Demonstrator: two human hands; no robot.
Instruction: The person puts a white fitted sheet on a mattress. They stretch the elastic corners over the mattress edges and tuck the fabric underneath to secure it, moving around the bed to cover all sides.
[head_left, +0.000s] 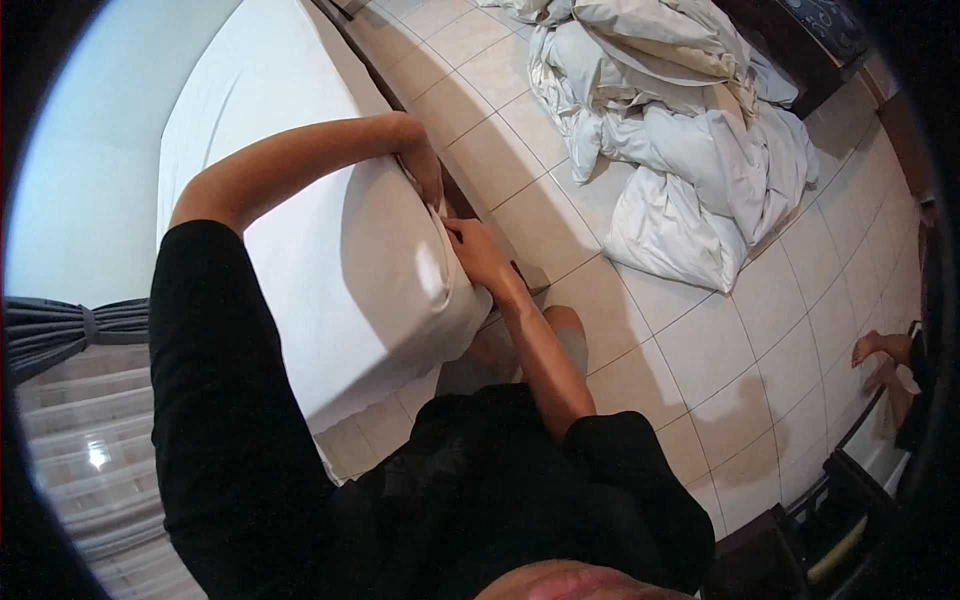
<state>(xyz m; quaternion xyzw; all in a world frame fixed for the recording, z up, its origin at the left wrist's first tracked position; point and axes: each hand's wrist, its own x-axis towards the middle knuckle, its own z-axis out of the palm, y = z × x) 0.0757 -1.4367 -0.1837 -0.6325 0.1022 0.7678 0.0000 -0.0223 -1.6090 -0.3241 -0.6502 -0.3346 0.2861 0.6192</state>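
Observation:
A white fitted sheet or cover (322, 277) lies over a mattress, which stands on a dark bed frame (461, 191). At the mattress side near its corner, my left hand (427, 180) reaches down with the wrist bent; its fingers are hidden between the sheet and the frame. Just beside it, my right hand (471, 251) is at the sheet's edge, its fingers curled against the fabric. Whether either hand grips the cloth is not plain. The sheet hangs in folds around the corner, and faint creases run across its top.
A heap of white bedding (675, 142) lies on the tiled floor (675, 337) to the right. Dark furniture (757, 555) stands at the lower right, near another person's bare foot (870, 346). A tied grey curtain (90, 324) hangs at the left.

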